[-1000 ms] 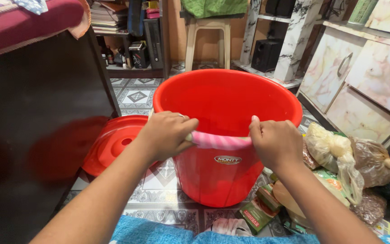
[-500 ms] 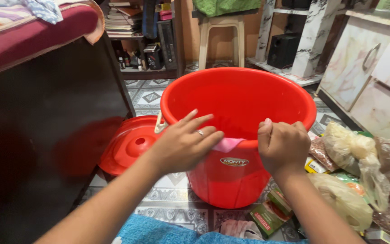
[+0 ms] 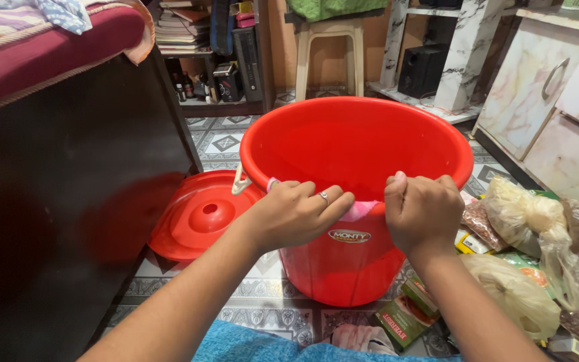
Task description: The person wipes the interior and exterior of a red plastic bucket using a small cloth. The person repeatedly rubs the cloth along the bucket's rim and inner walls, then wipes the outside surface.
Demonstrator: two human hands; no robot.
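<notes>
Pink cloth clenched by both left hand and right hand on red bucket rim; lid just beside.

I see open room inside the round red plastic bucket; dark wooden cabinet blocks left, knotted plastic food bags crowd right.

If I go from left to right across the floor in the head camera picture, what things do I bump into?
Dark cabinet → red lid → left hand → pink cloth → right hand → plastic bags of food.
</notes>
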